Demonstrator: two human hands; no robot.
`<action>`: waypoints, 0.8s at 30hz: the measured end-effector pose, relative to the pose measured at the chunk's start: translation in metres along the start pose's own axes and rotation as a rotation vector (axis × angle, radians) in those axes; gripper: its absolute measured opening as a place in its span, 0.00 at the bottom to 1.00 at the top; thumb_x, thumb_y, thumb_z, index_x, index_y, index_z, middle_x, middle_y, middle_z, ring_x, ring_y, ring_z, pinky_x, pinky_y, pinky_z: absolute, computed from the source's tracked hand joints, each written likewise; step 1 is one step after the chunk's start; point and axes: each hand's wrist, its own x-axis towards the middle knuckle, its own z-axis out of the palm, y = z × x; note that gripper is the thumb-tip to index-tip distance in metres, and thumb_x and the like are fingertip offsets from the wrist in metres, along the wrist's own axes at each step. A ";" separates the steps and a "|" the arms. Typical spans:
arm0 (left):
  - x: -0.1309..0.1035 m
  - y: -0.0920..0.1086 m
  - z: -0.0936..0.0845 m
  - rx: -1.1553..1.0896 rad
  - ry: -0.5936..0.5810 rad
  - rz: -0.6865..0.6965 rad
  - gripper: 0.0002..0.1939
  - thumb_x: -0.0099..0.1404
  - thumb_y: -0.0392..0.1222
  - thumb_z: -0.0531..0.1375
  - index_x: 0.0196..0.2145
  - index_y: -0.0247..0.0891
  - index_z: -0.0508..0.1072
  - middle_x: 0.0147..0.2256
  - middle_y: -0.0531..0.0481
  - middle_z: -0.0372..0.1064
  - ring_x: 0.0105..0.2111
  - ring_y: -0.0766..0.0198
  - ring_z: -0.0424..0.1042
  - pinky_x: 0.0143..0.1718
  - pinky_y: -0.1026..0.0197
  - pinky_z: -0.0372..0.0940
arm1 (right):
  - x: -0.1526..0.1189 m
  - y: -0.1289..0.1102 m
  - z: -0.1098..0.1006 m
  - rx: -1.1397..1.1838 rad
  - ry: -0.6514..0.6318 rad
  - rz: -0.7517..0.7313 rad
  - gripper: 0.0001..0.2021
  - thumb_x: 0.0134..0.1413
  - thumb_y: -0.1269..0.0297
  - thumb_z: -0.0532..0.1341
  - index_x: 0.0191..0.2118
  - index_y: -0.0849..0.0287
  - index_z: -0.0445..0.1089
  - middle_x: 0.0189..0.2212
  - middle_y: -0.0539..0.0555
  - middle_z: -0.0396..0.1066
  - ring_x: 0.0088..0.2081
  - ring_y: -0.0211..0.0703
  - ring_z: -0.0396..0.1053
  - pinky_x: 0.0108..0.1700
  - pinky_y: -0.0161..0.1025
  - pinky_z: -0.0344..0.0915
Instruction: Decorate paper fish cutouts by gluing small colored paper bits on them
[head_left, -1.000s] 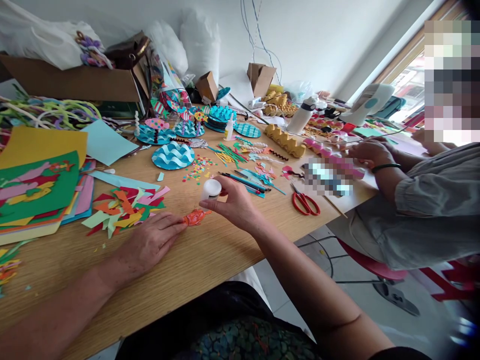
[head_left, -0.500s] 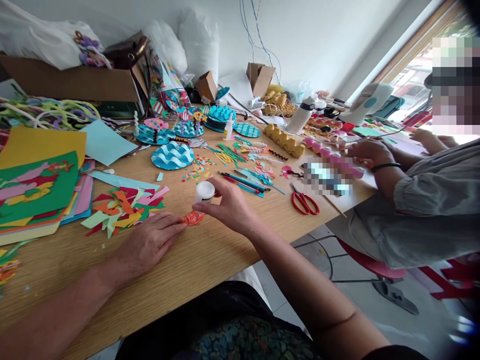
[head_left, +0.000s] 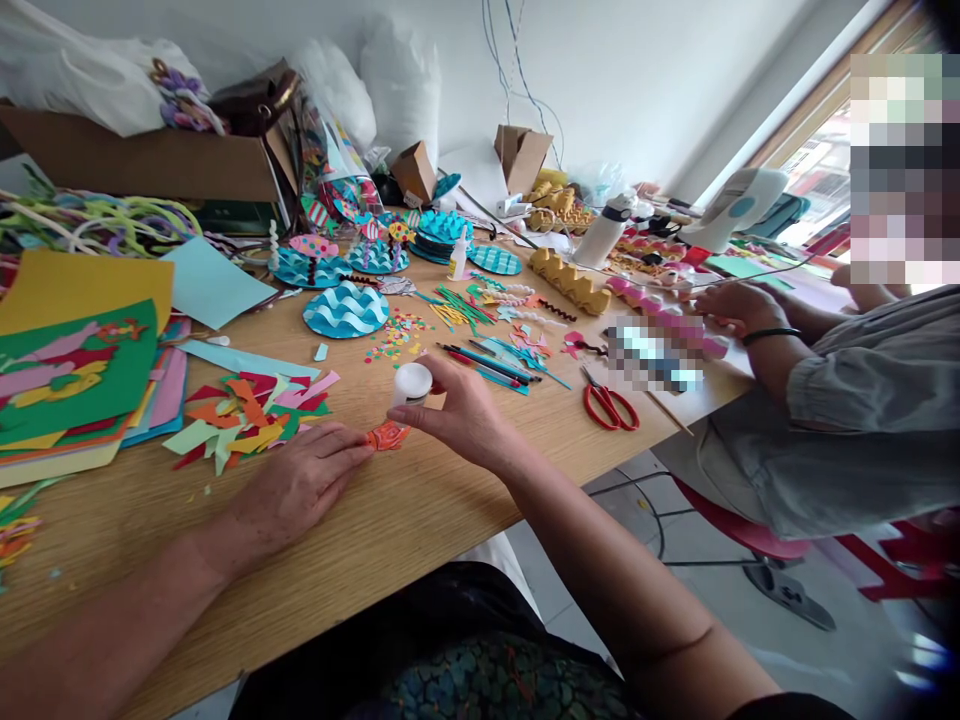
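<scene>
My right hand grips a small white glue bottle between thumb and fingers. The bottle is upside down, its flat base facing up. Its lower end is hidden behind my thumb, just over an orange paper cut-out with darker markings, lying on the table. My left hand rests palm down on the wood with its fingers closed together. The fingertips hold the left end of the cut-out against the table; the thumb is mostly hidden.
Paper scraps lie left of my hands, beside stacked coloured sheets. Pencils and red scissors are to the right. Blue wavy discs stand further back. At the right, a person's hands work near pink pieces.
Hardly anything differs. Both hands keep their places, the bottle still upside down above the orange cut-out; the view has shifted very slightly.
</scene>
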 end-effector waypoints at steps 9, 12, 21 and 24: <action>-0.001 -0.002 0.002 -0.002 0.010 -0.011 0.14 0.66 0.37 0.49 0.46 0.39 0.69 0.45 0.47 0.69 0.47 0.57 0.65 0.48 0.51 0.62 | -0.002 -0.003 0.010 0.010 -0.030 -0.043 0.12 0.45 0.58 0.63 0.31 0.61 0.64 0.29 0.48 0.65 0.30 0.33 0.61 0.31 0.32 0.56; -0.001 -0.002 0.002 -0.005 0.012 -0.009 0.15 0.67 0.37 0.48 0.46 0.39 0.70 0.45 0.46 0.69 0.47 0.57 0.65 0.48 0.51 0.62 | -0.005 -0.005 0.010 0.021 -0.043 -0.045 0.12 0.45 0.58 0.63 0.31 0.61 0.64 0.29 0.48 0.65 0.30 0.33 0.61 0.31 0.32 0.56; 0.000 -0.001 0.002 0.010 0.034 0.011 0.13 0.67 0.36 0.49 0.46 0.39 0.69 0.44 0.47 0.69 0.46 0.58 0.65 0.48 0.51 0.62 | -0.004 -0.001 -0.002 0.009 -0.010 0.010 0.11 0.44 0.60 0.64 0.31 0.60 0.65 0.28 0.48 0.65 0.31 0.34 0.61 0.33 0.33 0.56; 0.000 -0.001 0.002 0.029 0.036 0.032 0.13 0.67 0.36 0.49 0.46 0.38 0.69 0.44 0.47 0.69 0.46 0.58 0.66 0.48 0.51 0.62 | -0.003 0.002 -0.004 -0.006 0.009 0.022 0.12 0.44 0.59 0.64 0.31 0.61 0.65 0.28 0.49 0.65 0.31 0.34 0.61 0.33 0.33 0.56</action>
